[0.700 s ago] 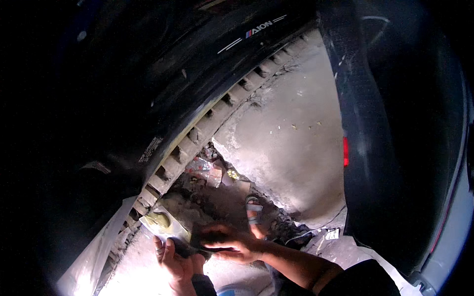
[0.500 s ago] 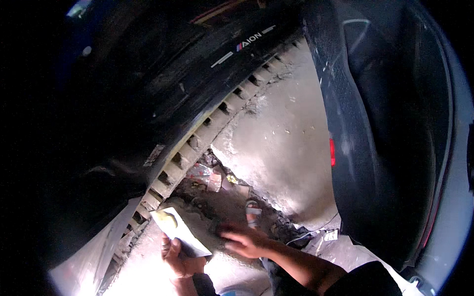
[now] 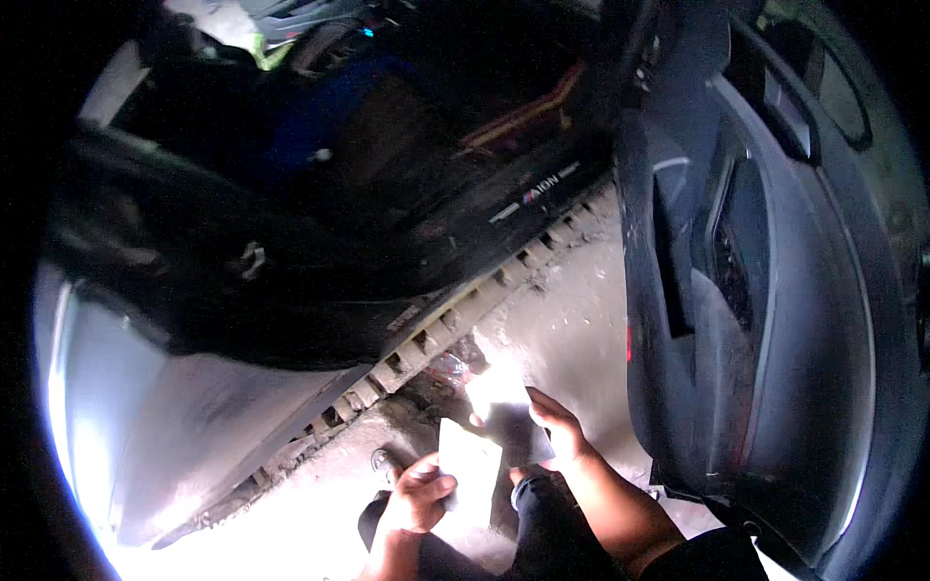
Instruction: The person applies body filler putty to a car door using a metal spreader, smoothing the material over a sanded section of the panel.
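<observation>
My left hand [image 3: 417,499] grips a thin pale flat plate [image 3: 471,470] by its near left edge, thumb on top. Strong light washes out the plate's face, and I cannot tell whether paste lies on it now. Just beyond it, my right hand [image 3: 566,431] has closed on a second thin flat sheet [image 3: 515,421], bright at its far end and grey nearer me. Whether this sheet is a scraper, the glare does not show. The two flat pieces are close together at the near left corner of the second; whether they touch, I cannot tell.
A dark car sill [image 3: 426,334] runs diagonally above my hands, with a notched lower edge. An open car door [image 3: 707,320] stands at right. A light body panel [image 3: 213,416] lies left. Crumpled wrapping [image 3: 448,369] sits on rough ground. My sandalled foot [image 3: 386,465] is below.
My right hand, empty-looking and blurred before, now holds a flat sheet. My left hand and its plate, which bore a yellowish lump, appear farther right. The view has shifted, showing more car.
</observation>
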The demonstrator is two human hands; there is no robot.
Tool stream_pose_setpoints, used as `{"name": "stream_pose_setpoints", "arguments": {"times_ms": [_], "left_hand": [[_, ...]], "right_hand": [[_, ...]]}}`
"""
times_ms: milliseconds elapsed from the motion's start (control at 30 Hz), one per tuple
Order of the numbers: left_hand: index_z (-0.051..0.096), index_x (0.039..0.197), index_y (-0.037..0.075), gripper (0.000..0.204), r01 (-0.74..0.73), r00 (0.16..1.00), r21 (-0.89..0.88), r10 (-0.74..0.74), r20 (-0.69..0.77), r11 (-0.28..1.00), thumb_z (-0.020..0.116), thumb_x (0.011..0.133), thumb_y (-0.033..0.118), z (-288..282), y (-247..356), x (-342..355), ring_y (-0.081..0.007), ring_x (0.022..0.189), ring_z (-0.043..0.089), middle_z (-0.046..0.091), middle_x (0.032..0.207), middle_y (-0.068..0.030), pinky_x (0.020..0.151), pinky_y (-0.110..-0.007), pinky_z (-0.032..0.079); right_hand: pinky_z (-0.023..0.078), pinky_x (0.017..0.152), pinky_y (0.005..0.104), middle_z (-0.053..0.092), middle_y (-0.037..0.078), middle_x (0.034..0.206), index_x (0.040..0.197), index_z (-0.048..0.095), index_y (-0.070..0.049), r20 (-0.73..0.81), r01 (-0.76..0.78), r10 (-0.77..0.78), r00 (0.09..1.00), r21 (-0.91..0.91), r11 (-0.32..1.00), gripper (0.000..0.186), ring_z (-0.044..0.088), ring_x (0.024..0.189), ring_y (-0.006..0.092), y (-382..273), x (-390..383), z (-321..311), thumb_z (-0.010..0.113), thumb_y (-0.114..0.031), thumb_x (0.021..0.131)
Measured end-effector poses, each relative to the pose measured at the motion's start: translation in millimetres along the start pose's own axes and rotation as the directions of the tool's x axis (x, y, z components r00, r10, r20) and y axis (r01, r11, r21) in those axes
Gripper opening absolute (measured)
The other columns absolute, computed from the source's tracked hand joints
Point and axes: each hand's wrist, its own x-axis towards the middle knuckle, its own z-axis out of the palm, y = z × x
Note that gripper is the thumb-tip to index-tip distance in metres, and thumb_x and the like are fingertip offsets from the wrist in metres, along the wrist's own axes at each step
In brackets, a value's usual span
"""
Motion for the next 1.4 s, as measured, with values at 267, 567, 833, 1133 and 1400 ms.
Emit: {"name": "stream_pose_setpoints", "arguments": {"times_ms": [267, 567, 833, 1133, 1400], "left_hand": [[0.052, 0.126, -0.005, 0.040, 0.022, 0.980, 0.016, -0.025, 0.196, 1.000, 0.061, 0.088, 0.005, 52.8, 29.9, -46.1, -0.0251, 0.112, 0.058, 0.061, 0.121, -0.0136, 0.099, -0.041, 0.043], [0.052, 0.127, -0.003, 0.042, -0.167, 0.975, 0.053, 0.156, 0.161, 0.985, 0.061, 0.087, 0.003, 64.5, 67.9, -107.0, -0.0227, 0.109, 0.060, 0.061, 0.121, -0.0112, 0.098, -0.038, 0.044], [0.056, 0.123, -0.003, 0.037, -0.208, 0.978, 0.103, 0.204, 0.047, 0.973, 0.060, 0.087, 0.002, 42.5, 73.0, -120.6, -0.0216, 0.102, 0.063, 0.064, 0.115, -0.0111, 0.091, -0.036, 0.048], [0.054, 0.125, -0.005, 0.038, -0.028, 0.990, 0.082, 0.039, -0.134, 0.996, 0.053, 0.087, -0.007, -36.8, 31.8, -104.5, -0.0225, 0.104, 0.062, 0.064, 0.115, -0.0132, 0.093, -0.034, 0.048], [0.058, 0.113, -0.011, 0.034, 0.198, 0.955, 0.100, -0.169, -0.244, 0.975, 0.046, 0.081, -0.008, -117.2, 2.0, -46.5, -0.0206, 0.096, 0.061, 0.066, 0.102, -0.0112, 0.086, -0.032, 0.045]], "right_hand": [[0.043, 0.098, 0.0455, 0.055, 0.022, 0.126, 0.136, 0.039, 0.001, 0.191, -0.010, 0.028, 0.981, -0.092, 0.996, 0.057, 0.055, 0.116, 0.0342, -24.1, -21.4, 104.3, 0.049, -0.035, 0.093], [0.053, 0.072, 0.0382, 0.064, 0.014, 0.086, 0.085, 0.057, -0.003, 0.069, 0.455, -0.481, 0.874, -0.464, 0.760, 0.009, 0.063, 0.078, 0.0259, -95.0, -98.7, 89.1, 0.048, -0.003, 0.086], [0.040, 0.052, 0.0238, 0.054, 0.001, 0.064, 0.085, 0.057, -0.003, -0.218, 0.124, -0.449, 0.866, -0.777, 0.617, 0.015, 0.050, 0.055, 0.0096, -78.6, -142.7, 42.6, 0.060, -0.016, 0.092], [0.052, 0.068, 0.0276, 0.058, 0.004, 0.085, 0.098, 0.055, -0.001, -0.422, -0.119, -0.322, 0.847, -0.742, 0.660, 0.010, 0.058, 0.078, 0.0119, 30.0, -58.4, -95.3, 0.059, -0.006, 0.090], [0.038, 0.103, 0.0442, 0.047, 0.023, 0.134, 0.140, 0.034, 0.000, -0.027, -0.150, -0.337, 0.941, -0.926, -0.345, 0.067, 0.045, 0.123, 0.0378, 72.0, 99.2, -235.3, 0.059, -0.007, 0.078]]}}
